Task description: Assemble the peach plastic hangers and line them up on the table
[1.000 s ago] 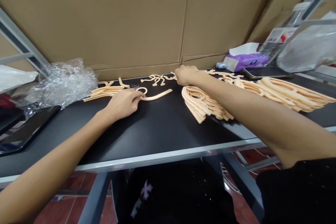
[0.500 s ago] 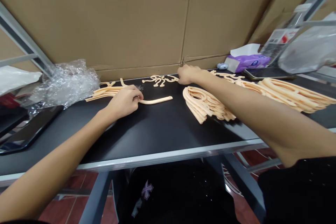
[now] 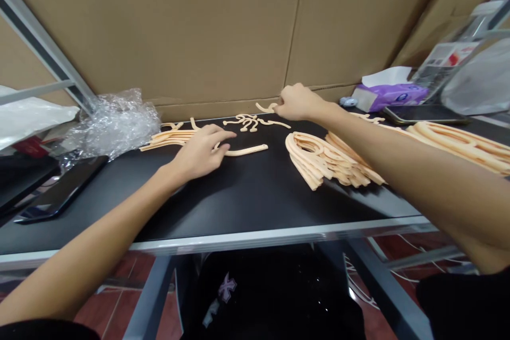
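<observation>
My left hand point(image 3: 201, 151) lies on the black table point(image 3: 247, 196) with fingers stretched out over one end of a curved peach-coloured strip point(image 3: 247, 150). Just behind it sits a small pile of straight peach strips point(image 3: 169, 137). My right hand point(image 3: 297, 102) is closed at the back of the table, pinching a small curled peach scrap point(image 3: 266, 108) lifted above a cluster of branching scraps point(image 3: 251, 122). Under my right forearm lies a stack of peach loop-shaped pieces point(image 3: 319, 154).
A cardboard wall point(image 3: 223, 26) closes the back. Crumpled clear plastic point(image 3: 115, 122) and a dark phone point(image 3: 59, 194) lie at the left. A purple tissue pack point(image 3: 388, 94), another phone point(image 3: 424, 113) and more peach loops point(image 3: 466, 141) are at the right.
My left hand has opened, its fingers now spread over the curved strip. My right hand has lifted a little, raising a small scrap off the cluster. The view shifted slightly.
</observation>
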